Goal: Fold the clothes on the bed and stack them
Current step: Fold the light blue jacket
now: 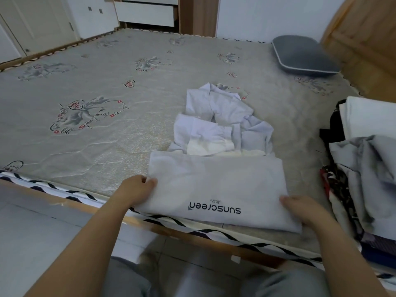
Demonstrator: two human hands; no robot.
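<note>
Pinching garment (pixel 216 185) edges at bed's (pixel 96 129) near side: left hand (pixel 137 189) on left corner, right hand (pixel 300 209) on right edge. Beyond, touching it, crumpled shirt (pixel 222 121). Right, clothes pile (pixel 362 168). Far, pillow (pixel 304 55).

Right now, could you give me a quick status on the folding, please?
Left hand and right hand both pinch the folded sunscreen garment. Crumpled white shirt lies behind it. Nothing in the way.
</note>
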